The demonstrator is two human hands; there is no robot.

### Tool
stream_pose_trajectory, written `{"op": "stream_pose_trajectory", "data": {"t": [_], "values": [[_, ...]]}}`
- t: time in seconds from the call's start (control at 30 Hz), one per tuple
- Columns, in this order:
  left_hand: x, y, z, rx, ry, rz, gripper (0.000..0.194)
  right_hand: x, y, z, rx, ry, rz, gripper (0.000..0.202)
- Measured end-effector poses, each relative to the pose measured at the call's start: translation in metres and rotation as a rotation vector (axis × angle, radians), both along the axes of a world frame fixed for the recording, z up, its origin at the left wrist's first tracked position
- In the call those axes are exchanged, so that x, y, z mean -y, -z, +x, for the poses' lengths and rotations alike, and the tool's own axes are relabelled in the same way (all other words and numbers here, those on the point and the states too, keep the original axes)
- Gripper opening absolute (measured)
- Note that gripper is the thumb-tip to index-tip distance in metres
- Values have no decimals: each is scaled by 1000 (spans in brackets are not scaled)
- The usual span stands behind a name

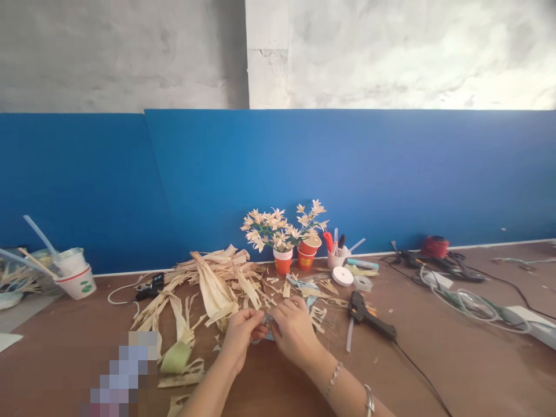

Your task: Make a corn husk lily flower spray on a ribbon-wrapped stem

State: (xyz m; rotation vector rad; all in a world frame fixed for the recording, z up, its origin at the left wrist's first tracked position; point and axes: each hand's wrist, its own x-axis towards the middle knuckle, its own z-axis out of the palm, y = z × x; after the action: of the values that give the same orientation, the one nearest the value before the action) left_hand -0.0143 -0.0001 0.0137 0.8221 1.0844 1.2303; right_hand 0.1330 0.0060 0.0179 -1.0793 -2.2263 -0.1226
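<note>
Low over the brown table, both hands meet at a small bluish-grey piece (267, 320), too small and covered to identify. My left hand (241, 335) pinches one side of it between thumb and fingers. From the other side my right hand (292, 331) closes over it, its fingertips partly hidden. Dried corn husks (212, 284) are heaped just beyond and left of the hands. To the right lies a black glue gun (369, 315) with a clear glue stick (350, 336) beside it. Husk scraps and pale blue strips (304, 284) are scattered behind my fingers.
Pale husk-coloured flowers (278, 226) stand in paper cups (283, 263) against the blue panel (304, 162). Nearby are a white tape roll (343, 276) and a tool cup (336, 259). Cables (473, 304) and a power strip (534, 325) lie right; a white cup (78, 282) stands left.
</note>
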Motion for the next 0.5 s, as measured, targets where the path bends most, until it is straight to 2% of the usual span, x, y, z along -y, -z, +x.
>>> {"op": "stream_pose_trajectory", "data": {"t": [0.1, 0.23, 0.37, 0.5], "values": [[0, 1, 0, 18, -24, 0, 32, 0, 7, -5, -23, 11, 96, 18], [-1, 1, 0, -21, -34, 39, 34, -2, 10, -4, -84, -2, 102, 20], [-4, 0, -3, -111, 8, 96, 36, -3, 6, 1, -221, -52, 12, 20], [-5, -3, -6, -172, 54, 144, 33, -6, 3, 3, -360, -83, -172, 15]]}}
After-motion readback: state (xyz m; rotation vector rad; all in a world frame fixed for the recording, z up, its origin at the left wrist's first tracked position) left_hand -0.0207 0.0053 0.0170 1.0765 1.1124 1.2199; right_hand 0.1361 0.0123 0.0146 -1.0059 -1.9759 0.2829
